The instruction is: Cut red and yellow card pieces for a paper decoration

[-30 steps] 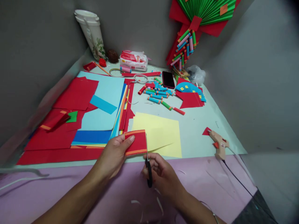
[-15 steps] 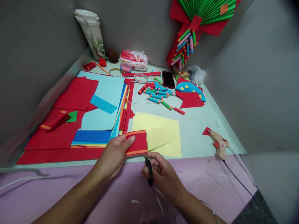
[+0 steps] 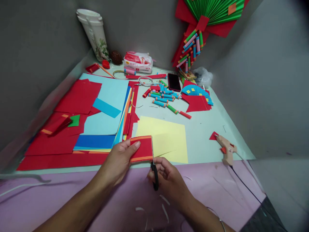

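Pinched in my left hand [image 3: 122, 159] is a red paper piece [image 3: 142, 150] with orange strips along its top and bottom edges. My thumb lies on its face and the fingers are behind it. My right hand [image 3: 167, 175] is closed on black-handled scissors [image 3: 155, 177], whose blades run along the right edge of the red piece. Most of the blade length is hidden by the paper. Beneath and behind the piece lies a yellow paper sheet [image 3: 170, 138].
Coloured paper sheets [image 3: 109, 93] are stacked at left. Small paper rolls [image 3: 160, 99] lie mid-table beside a phone [image 3: 173, 82]. A glue gun [image 3: 226, 148] with a cable rests at right. A tissue pack [image 3: 138, 62] and a white cup [image 3: 93, 33] stand behind. A green paper fan [image 3: 214, 11] hangs at upper right.
Both hands have shifted very slightly right with the red paper piece and the scissors. The scissors handle sits a little higher. Nothing was let go.
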`<action>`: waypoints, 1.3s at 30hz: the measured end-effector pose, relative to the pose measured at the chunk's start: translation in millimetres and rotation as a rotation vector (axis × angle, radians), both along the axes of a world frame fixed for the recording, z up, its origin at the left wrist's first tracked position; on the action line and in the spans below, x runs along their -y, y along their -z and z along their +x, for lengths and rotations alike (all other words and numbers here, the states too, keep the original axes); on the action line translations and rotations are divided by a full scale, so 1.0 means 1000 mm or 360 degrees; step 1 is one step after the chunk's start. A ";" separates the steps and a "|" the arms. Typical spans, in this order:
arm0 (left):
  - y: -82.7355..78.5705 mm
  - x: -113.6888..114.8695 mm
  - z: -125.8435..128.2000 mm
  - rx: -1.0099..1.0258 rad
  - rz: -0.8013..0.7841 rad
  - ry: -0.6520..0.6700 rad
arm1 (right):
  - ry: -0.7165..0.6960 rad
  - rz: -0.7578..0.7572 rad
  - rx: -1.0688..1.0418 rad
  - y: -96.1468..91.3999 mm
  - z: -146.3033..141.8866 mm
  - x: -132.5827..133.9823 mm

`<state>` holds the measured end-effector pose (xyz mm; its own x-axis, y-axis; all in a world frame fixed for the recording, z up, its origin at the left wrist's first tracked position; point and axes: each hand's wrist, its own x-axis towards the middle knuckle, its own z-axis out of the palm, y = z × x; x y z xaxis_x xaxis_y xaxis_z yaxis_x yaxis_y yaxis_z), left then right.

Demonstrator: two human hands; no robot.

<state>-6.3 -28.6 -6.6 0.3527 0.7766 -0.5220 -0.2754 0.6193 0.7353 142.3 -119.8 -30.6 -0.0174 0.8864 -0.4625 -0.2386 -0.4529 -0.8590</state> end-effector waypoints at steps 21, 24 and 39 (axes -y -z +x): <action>-0.004 -0.009 -0.006 -0.0059 0.0206 -0.0298 | -0.0686 0.0035 0.0785 -0.020 0.009 0.025; -0.005 -0.009 -0.005 -0.0049 0.0219 -0.0296 | -0.1048 0.0389 0.1169 -0.024 0.007 0.033; 0.003 -0.001 0.000 -0.0026 0.0241 -0.0001 | -0.0205 0.0322 0.0978 -0.027 0.024 -0.028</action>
